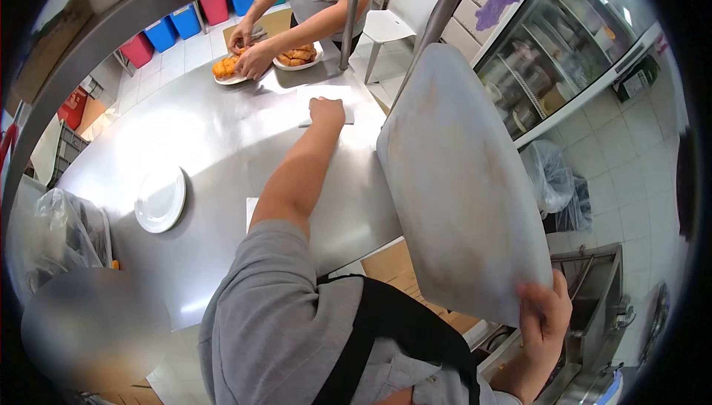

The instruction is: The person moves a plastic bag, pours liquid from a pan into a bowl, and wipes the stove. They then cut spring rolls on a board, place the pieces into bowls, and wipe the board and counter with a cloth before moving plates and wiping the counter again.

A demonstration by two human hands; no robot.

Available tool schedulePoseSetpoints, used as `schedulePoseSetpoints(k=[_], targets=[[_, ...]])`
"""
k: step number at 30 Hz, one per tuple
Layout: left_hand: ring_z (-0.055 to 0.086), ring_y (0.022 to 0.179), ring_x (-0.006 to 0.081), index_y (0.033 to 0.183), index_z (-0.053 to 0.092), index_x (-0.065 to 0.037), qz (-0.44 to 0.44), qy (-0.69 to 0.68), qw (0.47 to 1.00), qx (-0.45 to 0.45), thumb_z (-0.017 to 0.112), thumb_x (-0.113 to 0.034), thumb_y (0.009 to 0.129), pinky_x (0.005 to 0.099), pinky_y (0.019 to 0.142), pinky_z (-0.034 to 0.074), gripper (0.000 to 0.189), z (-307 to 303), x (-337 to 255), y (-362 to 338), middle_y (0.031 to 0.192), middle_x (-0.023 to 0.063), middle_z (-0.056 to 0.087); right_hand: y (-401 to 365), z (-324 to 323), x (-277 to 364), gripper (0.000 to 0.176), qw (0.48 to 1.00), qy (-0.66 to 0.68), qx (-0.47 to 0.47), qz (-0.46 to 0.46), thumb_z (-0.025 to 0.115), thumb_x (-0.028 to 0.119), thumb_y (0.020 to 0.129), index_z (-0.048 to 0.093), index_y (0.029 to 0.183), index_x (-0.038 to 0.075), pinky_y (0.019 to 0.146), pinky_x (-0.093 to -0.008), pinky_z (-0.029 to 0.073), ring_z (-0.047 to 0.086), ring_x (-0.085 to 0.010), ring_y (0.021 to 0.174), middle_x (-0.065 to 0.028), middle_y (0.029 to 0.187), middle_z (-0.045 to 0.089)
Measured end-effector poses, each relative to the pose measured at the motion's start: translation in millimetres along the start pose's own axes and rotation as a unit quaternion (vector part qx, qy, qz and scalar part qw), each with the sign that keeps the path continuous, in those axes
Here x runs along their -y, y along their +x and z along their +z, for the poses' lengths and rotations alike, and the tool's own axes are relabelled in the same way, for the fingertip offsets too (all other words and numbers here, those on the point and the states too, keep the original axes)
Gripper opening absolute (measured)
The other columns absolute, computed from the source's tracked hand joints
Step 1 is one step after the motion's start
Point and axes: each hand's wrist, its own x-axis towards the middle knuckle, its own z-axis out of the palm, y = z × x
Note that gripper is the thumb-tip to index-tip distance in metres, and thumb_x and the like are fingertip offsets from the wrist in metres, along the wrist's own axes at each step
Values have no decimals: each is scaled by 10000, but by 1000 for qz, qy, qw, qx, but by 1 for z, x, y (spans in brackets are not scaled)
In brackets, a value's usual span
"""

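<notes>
Right hand clenches the tilted cutting board by its corner at four o'clock, off the worktop. Left hand rests on a white sheet at twelve; its grip I cannot tell. I'd steady that board, clear of the post.

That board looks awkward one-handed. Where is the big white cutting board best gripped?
Probably along its long edges near the middle, one hand from each side: the cutting board is wide, flat and tilted up, and the right hand pinches only its lower corner.
</notes>
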Motion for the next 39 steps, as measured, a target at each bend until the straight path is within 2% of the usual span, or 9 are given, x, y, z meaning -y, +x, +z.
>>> schedulePoseSetpoints(k=[3,6,11,21,25,28,29,32,39], targets=[[474,1142,348,1186,588,-289,94,90,984,123,580,-253,835,392,906,453,353,-46,-9,8,1263,80,528,3,3,-1,253,1000,-3,-6,-3,527,-92,632,628,835,22,628,-297,434,572,-286,724,-184,850,572],[516,1121,285,1142,618,-296,97,-23,986,132,580,-193,821,389,918,446,339,-48,-1,27,1222,23,565,3,3,-6,253,1000,-25,-6,-16,527,-95,611,630,808,25,618,-299,431,570,-293,714,-186,836,571],[555,1053,231,982,655,-236,286,-51,943,162,685,-97,705,349,881,454,311,-50,37,47,1078,7,612,1,9,-4,258,999,-25,-24,-10,522,-88,596,618,809,23,621,-305,416,553,-285,719,-179,827,566],[503,1140,246,1020,612,-223,289,-57,942,158,677,-54,716,385,963,419,353,-34,41,68,1174,-1,572,2,10,5,223,999,-33,-5,-29,503,-90,638,574,818,19,649,-310,379,506,-265,748,-148,808,550],[521,1142,250,1076,605,-203,243,-29,970,5,588,24,779,407,941,434,374,-44,42,33,1298,67,519,0,12,3,182,999,-25,-12,-18,517,-77,673,564,821,18,658,-313,376,502,-268,766,-155,805,546],[560,1086,272,1066,615,-190,155,-149,974,74,534,48,805,396,868,462,362,-99,49,-21,1195,61,597,-4,6,-6,165,1000,-16,6,-19,523,-74,713,562,847,13,696,-316,392,509,-261,812,-159,866,545],[624,960,220,1087,616,-193,179,-130,975,34,544,-21,800,350,817,483,342,-104,60,-42,972,55,674,-5,7,-8,204,1000,-9,-12,-21,505,-73,677,571,848,16,690,-316,394,511,-265,798,-166,859,544],[594,1013,232,1093,609,-171,77,-112,956,261,662,-139,769,367,829,481,331,-125,94,-107,1037,88,649,-6,12,-17,289,998,16,-58,-10,471,-73,606,586,856,16,676,-312,394,512,-269,770,-178,845,539],[543,982,271,908,596,-88,68,-140,959,237,738,-233,735,389,801,455,267,-81,150,-208,1066,95,520,4,9,-29,281,997,-19,-46,-56,468,-84,629,585,873,-9,720,-310,405,519,-276,795,-163,871,541]])
